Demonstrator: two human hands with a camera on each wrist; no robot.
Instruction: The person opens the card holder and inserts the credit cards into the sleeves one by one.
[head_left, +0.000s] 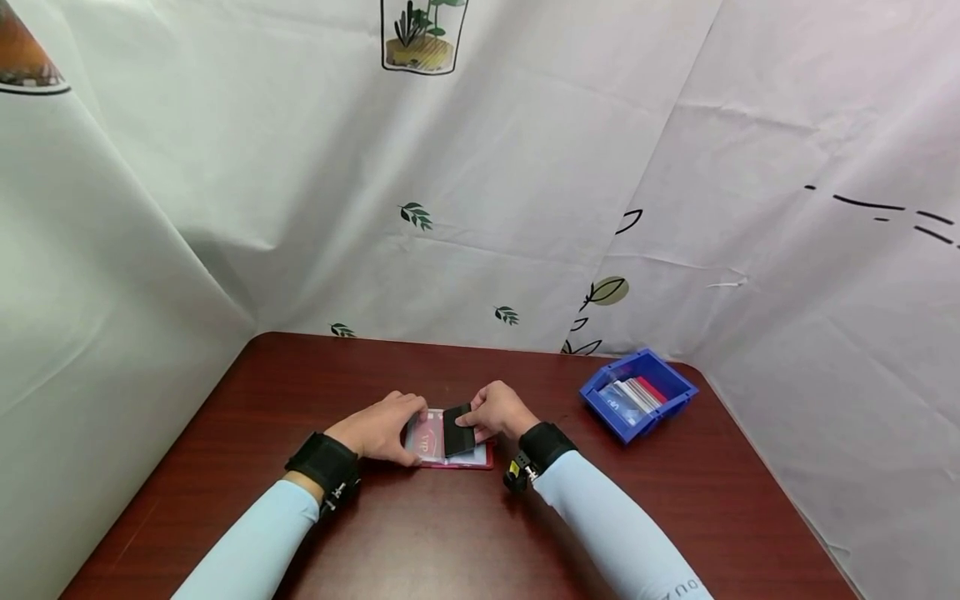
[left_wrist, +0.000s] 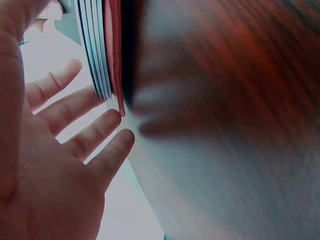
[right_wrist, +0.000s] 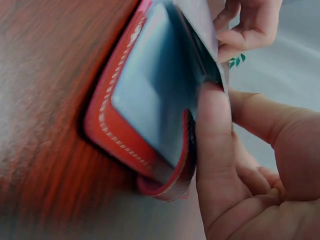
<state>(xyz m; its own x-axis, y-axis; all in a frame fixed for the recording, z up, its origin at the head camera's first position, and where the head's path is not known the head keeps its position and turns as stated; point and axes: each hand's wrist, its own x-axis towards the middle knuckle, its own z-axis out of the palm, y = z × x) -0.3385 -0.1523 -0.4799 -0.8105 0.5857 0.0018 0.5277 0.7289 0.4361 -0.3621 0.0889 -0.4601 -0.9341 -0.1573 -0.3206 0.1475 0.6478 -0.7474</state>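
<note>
An opened red card holder [head_left: 491, 457] with white stitching and clear sleeves lies on the table. On its left side, a pink card [head_left: 427, 437] shows through a sleeve. My left hand [head_left: 382, 427] holds the holder's left side, thumb by the near corner and fingers by the far one. In the left wrist view, its fingertips touch the stacked sleeve edges [left_wrist: 95, 55] and the red cover. Over the right half, my right hand [head_left: 497, 412] pinches a black card [head_left: 458, 432] between thumb and fingers. A curved strap [right_wrist: 175, 182] sticks out from the cover.
A blue bin [head_left: 678, 385] holding several cards [head_left: 633, 398] stands at the table's far right. Brown wooden table [head_left: 420, 533] surrounds the holder. White printed cloth [head_left: 480, 275] hangs behind and at both sides.
</note>
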